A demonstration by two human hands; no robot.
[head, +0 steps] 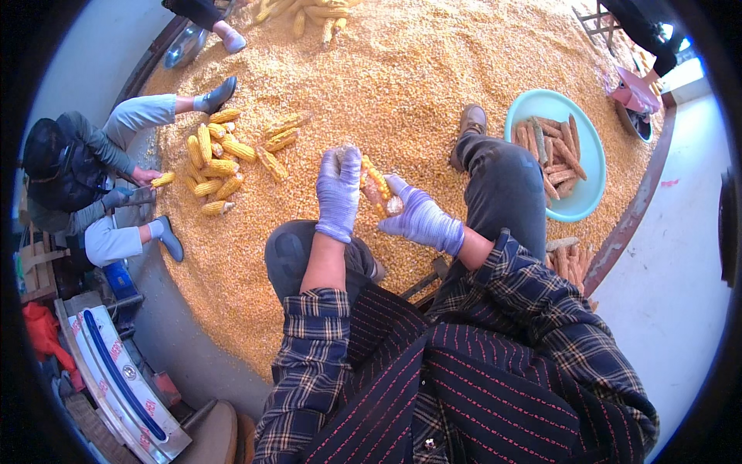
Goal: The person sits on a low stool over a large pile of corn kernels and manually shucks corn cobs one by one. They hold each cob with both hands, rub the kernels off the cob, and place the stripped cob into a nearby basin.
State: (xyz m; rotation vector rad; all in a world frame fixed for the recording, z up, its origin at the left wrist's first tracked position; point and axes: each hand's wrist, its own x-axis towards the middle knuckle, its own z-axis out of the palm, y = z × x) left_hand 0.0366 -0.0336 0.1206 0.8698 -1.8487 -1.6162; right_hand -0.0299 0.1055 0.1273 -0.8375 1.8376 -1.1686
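Observation:
Between my gloved hands is a partly shelled corn cob [378,184], with rows of yellow kernels left along it and bare pinkish core showing. My left hand [339,188], in a pale purple knit glove, grips its upper left side. The thumb and fingers of my right hand [422,216], gloved alike, close on the lower end near the pale tip. Loose corn kernels [394,87] cover the floor beneath in a thick layer. To the left of my hands lies a pile of unshelled corn ears [217,165], with a few more ears [281,139] beside it.
A turquoise basin [594,191] of stripped cobs stands right of my knee, with more bare cobs [565,261] below it. At left sits a co-worker [75,168] holding an ear and a tool. Other people's legs show at top left and top right. More ears [319,14] lie ahead.

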